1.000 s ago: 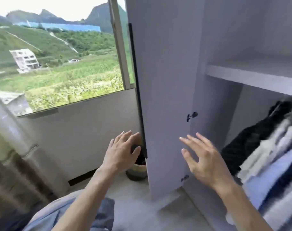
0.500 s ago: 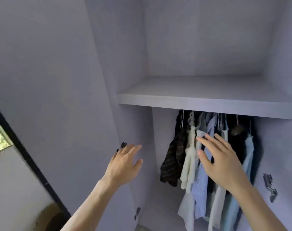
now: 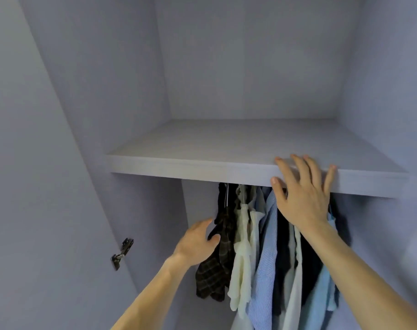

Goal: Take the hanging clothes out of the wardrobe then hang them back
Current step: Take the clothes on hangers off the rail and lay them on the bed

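Both hands have advanced, open and gripping nothing: right hand (image 3: 302, 198) spread at the shelf (image 3: 190, 165) front edge, left hand (image 3: 198, 244) against the hanging clothes (image 3: 262, 246) beneath it; removal judged imminent.

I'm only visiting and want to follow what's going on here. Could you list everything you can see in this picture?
wardrobe: one, pale lilac-grey, fills the view, standing open
shelf: one, same lilac-grey, across the middle, above the clothes
hinge: one, dark metal, low on the left panel
plaid shirt: one, dark brown check, hanging leftmost
cream garment: one, off-white, right of the plaid shirt
striped shirt: one, blue and white, right of the cream garment
dark garment: one, black or navy, right of the striped shirt
light blue shirt: one, rightmost, partly hidden by the forearm
left hand: one, open, beside the plaid shirt
right hand: one, fingers spread, in front of the shelf's front edge
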The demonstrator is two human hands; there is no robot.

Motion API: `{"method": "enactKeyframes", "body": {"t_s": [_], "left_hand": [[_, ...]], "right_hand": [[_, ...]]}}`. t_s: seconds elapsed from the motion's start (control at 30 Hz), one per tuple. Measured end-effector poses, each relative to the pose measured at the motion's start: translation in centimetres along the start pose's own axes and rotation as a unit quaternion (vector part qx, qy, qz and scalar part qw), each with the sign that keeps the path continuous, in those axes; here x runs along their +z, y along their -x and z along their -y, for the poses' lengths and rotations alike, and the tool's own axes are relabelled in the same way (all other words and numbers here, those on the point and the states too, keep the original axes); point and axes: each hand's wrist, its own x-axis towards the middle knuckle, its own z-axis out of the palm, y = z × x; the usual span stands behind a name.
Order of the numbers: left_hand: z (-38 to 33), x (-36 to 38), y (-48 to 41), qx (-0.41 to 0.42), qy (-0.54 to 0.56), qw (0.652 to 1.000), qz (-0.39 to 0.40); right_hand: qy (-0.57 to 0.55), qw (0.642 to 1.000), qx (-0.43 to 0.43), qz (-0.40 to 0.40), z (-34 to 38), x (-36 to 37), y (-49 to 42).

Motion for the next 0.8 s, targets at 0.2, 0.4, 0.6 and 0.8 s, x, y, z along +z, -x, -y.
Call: {"method": "enactKeyframes", "body": {"t_s": [0.2, 0.4, 0.6, 0.8], "left_hand": [[0.5, 4.6, -5.6, -0.06, 0.059, 0.996, 0.012], [-0.9, 5.9, -9.8, -0.094, 0.053, 0.994, -0.008], [-1.9, 6.5, -12.5, -0.099, 0.078, 0.992, -0.017], [-2.0, 5.5, -12.0, -0.143, 0.079, 0.982, -0.095]], "right_hand": [[0.008, 0.984, 0.002, -0.178, 0.4, 4.2, -0.7], [0.022, 0.973, -0.02, -0.227, 0.1, 5.8, -1.1], [0.019, 0.971, -0.009, -0.236, 0.4, 6.2, -1.2], [0.02, 0.969, -0.013, -0.246, 0.1, 6.5, -1.2]]}}
